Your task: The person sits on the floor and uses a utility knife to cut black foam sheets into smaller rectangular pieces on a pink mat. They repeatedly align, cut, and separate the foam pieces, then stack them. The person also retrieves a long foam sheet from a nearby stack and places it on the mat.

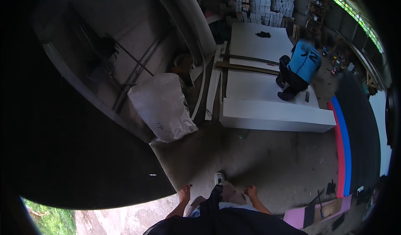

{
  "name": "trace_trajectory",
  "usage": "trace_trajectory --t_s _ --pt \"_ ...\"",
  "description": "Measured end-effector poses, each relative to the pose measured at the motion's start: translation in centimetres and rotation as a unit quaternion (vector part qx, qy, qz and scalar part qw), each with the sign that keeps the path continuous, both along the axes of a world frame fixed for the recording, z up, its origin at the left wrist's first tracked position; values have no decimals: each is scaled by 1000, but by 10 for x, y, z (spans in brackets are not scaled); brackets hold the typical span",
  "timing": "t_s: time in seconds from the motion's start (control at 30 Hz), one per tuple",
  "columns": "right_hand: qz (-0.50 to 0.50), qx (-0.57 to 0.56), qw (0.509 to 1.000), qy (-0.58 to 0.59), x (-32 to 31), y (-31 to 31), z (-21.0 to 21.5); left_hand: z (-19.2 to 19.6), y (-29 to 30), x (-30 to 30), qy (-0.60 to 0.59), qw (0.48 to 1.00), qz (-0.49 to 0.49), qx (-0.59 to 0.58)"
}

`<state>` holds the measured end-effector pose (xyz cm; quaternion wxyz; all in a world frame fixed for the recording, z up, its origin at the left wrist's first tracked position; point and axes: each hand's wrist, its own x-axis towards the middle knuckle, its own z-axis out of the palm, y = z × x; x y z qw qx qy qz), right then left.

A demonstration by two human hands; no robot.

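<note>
My left hand [184,193] hangs low at my left side, near the corner of a large dark sheet [96,168]. Its fingers are loosely bent and apart, and I see nothing in them. At my right side, over the bare concrete floor [284,168], hangs my right hand [251,192], fingers also slightly curled and apart, with nothing visible in it. Neither hand touches any of the materials. Between them, my shoe [219,177] points forward on the floor. Ahead lies a thick stack of white sheets [277,113].
Another person [305,63] in a blue shirt crouches on white sheets beyond the stack. A bulging white sack [161,107] stands ahead left. Red, blue and black sheets [355,139] are stacked at the right. Long strips [248,68] lie across the far sheets.
</note>
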<state>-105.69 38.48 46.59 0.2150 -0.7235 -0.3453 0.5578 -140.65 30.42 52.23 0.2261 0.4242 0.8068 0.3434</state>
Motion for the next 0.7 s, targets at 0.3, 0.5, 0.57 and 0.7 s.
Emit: trace_trajectory --t_s 0.3,0.5,0.57,0.7 --pt "110 74 991 -5 -79 246 35 -5 184 -70 -40 994 97 28" --pt "60 100 993 16 -139 380 12 -22 338 -111 -52 998 32 32" --pt "86 101 991 -31 -152 419 0 -22 398 -132 -45 999 -3 15" --pt "117 156 970 -143 -171 483 -6 -19 508 -173 -19 992 -122 -7"
